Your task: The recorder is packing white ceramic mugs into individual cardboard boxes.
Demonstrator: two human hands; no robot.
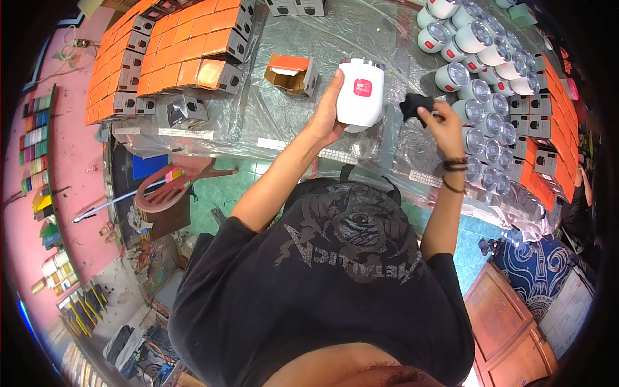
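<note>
My left hand [330,115] is wrapped round a white tumbler [358,106] that bears a red printed patch on its side. It is held above the plastic-covered table, with a metallic rim showing at its far end. To the right, my right hand [445,126] pinches a crumpled black cloth [416,108], apart from the tumbler. Just left of the tumbler stands an orange and grey cardboard box [290,76] with its flaps open. Close to my right hand are several white tumblers with clear lids [452,76].
Stacked orange boxes [193,39] fill the table's far left. More orange boxes [541,116] stand on the right, beyond the rows of tumblers. Clear plastic sheeting [258,122] covers the table. A reddish plastic chair [164,193] is at the left, below the table edge.
</note>
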